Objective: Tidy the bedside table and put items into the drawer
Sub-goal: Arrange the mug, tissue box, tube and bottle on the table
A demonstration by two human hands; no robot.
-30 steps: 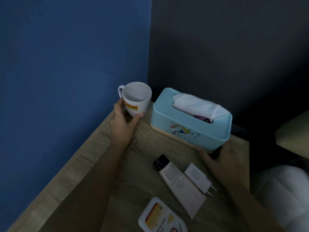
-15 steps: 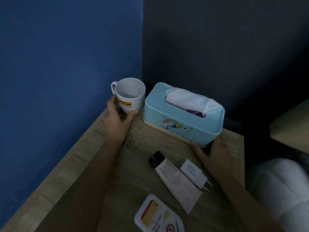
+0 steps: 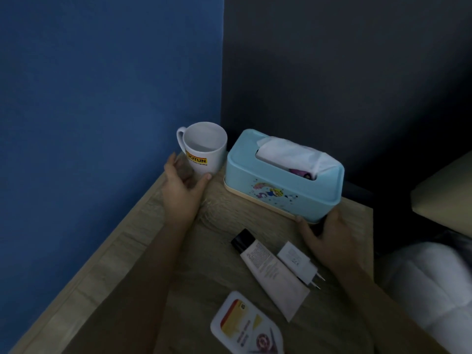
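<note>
A white mug (image 3: pixel 204 152) with a yellow label stands upright in the back left corner of the wooden bedside table (image 3: pixel 122 256). My left hand (image 3: pixel 182 186) cups its lower part loosely, thumb tip against the base, fingers blurred at its left side. Beside the mug sits a light blue tissue box (image 3: pixel 278 190) with a white tissue sticking out. My right hand (image 3: pixel 329 238) holds the box's near right corner. In front lie a white tube with a black cap (image 3: pixel 270 272), a white charger plug (image 3: pixel 298 263) and a white printed sachet (image 3: pixel 245 325).
A blue wall (image 3: pixel 102 123) runs along the table's left side and a dark wall (image 3: pixel 332 72) stands behind it. White bedding (image 3: pixel 429 290) and a beige edge (image 3: pixel 447 190) lie to the right. No drawer is in view.
The mug and the tissue box sit slightly closer to the back corner. My left hand's fingers have loosened around the mug. My right hand stays at the box's corner.
</note>
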